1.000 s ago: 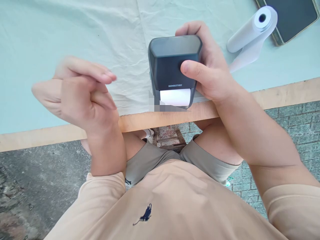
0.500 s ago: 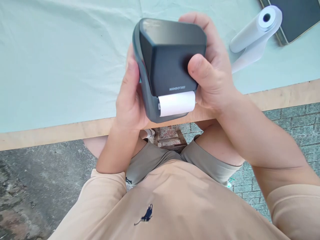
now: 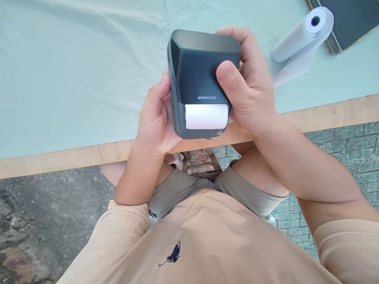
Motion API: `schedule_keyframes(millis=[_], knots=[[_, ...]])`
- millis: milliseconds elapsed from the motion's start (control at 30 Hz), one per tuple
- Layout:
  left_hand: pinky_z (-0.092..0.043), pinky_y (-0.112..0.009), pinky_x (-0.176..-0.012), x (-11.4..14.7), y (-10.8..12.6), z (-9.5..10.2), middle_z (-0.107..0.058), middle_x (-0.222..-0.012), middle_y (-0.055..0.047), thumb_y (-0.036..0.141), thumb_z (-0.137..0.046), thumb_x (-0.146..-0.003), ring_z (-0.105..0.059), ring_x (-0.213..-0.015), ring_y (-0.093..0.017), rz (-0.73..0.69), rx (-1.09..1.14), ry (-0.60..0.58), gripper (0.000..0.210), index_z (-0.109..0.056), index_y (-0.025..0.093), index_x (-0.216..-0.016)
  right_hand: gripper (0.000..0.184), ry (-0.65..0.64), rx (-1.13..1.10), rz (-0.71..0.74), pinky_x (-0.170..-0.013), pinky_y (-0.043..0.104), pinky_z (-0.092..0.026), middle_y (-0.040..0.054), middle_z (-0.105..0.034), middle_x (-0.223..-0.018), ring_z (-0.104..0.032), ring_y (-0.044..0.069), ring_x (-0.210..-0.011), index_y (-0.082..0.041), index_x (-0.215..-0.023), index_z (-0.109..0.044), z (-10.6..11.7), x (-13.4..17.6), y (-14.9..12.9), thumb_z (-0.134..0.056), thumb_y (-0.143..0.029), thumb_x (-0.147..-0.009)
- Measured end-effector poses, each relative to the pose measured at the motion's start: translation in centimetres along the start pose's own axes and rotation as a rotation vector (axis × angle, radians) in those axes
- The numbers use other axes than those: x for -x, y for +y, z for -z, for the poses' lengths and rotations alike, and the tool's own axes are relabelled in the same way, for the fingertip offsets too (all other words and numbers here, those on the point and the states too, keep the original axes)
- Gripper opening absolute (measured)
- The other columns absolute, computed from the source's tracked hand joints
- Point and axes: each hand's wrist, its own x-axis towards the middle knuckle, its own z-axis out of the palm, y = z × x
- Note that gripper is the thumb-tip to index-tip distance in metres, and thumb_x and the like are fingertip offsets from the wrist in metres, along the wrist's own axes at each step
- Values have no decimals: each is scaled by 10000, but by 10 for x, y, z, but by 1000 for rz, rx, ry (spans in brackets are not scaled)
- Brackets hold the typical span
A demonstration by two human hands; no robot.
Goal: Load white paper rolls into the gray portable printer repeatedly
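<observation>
Between my hands, above the table's near edge, is a dark label printer (image 3: 197, 73) marked NIIMBOT. White label paper (image 3: 207, 117) shows at its lower end, curving over the slot. My left hand (image 3: 156, 116) holds the printer's left side, its thumb along the edge and the palm partly beneath. My right hand (image 3: 250, 83) grips the right side, with the thumb pressed on the top cover and the fingers wrapped round the far right corner. The printer's underside and some fingers are hidden.
A white paper roll (image 3: 293, 41) with a loose end lies at the right on the cloth-covered table (image 3: 74, 79). Beyond it is a dark, flat, phone-like device (image 3: 355, 21), cut off by the frame. The table's bare wooden edge (image 3: 59, 157) runs in front of my body.
The printer has turned slightly and straightened, so its front faces me more squarely. Its far end has come a little lower in view. Both hands keep hold of it.
</observation>
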Motion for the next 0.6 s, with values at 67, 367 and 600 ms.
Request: schedule_keyframes(millis=[67, 367, 600], knots=[[-521, -448, -1159, 1, -1, 2, -772, -1206, -3, 455, -471, -998, -632, -1319, -298, -18, 16, -38, 332, -746, 275, -1043, 595, -19, 120, 33, -830, 337, -548, 2, -609, -954, -599, 207, -921, -336, -1169, -531, 3, 0, -1, -708, -747, -778], [-504, -506, -1177, 1, -5, 11, -781, -1173, -15, 396, -455, -1002, -632, -1330, -307, -21, 57, -11, 329, -751, 255, -1030, 539, -192, 206, 137, -991, 362, -545, 4, -644, -1141, -615, 230, -1124, -378, -1321, -555, 17, -1, 1, -588, -706, -895], [-491, -476, -1194, -1, -8, 13, -782, -1151, -16, 396, -450, -1004, -513, -1467, -285, -8, 9, 71, 302, -715, 255, -1043, 742, -276, 333, 184, -1112, 330, -511, -45, -491, -1542, -421, 248, -1496, -388, -1444, -501, 37, -10, -6, -803, -549, -787]])
